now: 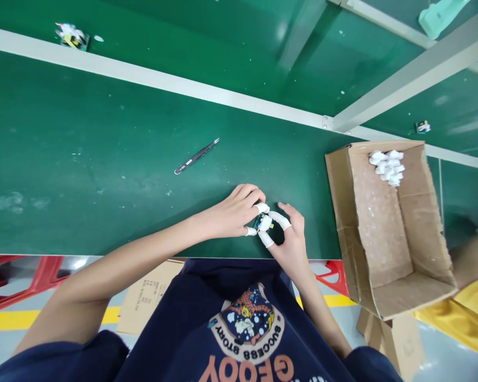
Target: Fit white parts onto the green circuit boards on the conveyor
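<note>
Grip: left hand (242,210) and right hand (293,245), both pinched on one board (265,223), left of the box (352,233); white cots (280,219) on the fingertips hide part of its edge, its components too small to identify. Tweezers (197,157): one, on the desk (103,154), farther left of the box. Box: white pieces (389,168) bunched inside at its far end, count unclear. Second board (423,127): just beyond the box. Co-worker's arm (473,254): right of the box, blurred, cut off.

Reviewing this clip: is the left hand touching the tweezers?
Apart. The head view shows a strip of green table between the left hand and the tweezers.
</note>
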`<state>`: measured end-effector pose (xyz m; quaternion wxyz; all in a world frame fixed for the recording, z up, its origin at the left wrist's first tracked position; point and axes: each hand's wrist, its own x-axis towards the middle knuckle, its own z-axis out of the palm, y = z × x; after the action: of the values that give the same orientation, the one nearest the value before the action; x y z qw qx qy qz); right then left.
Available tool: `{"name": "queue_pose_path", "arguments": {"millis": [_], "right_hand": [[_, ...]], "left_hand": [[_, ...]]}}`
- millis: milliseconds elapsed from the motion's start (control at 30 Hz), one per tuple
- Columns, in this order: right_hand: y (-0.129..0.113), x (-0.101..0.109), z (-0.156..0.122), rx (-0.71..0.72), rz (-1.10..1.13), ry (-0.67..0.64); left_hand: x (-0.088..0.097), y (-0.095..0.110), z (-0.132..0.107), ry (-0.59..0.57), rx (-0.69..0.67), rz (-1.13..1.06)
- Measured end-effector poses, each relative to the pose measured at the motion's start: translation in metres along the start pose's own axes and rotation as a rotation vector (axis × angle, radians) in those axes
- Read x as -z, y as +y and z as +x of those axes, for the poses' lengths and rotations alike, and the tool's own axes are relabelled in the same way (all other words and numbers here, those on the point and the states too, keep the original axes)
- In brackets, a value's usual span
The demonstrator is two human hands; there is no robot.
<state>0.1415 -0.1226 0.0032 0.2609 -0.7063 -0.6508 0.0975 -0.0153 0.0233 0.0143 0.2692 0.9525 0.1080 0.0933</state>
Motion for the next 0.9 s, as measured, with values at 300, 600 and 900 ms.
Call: {"name": "queue_pose_path", "arguments": {"millis": [300, 600, 900], "right_hand": [[0.008, 0.006, 0.010, 0.101, 0.054, -0.093], [0.014, -0.003, 0.008, 0.095, 0.116, -0.041], [0.014, -0.004, 0.010, 0.045, 0.166, -0.044]], "left_hand": [[-0.002, 0.000, 0.002, -0.025, 0.019, 0.000], [-0.008, -0.002, 0.003, 0.020, 0.049, 0.006], [-0.007, -0.003, 0.003, 0.001, 0.004, 0.006]]}}
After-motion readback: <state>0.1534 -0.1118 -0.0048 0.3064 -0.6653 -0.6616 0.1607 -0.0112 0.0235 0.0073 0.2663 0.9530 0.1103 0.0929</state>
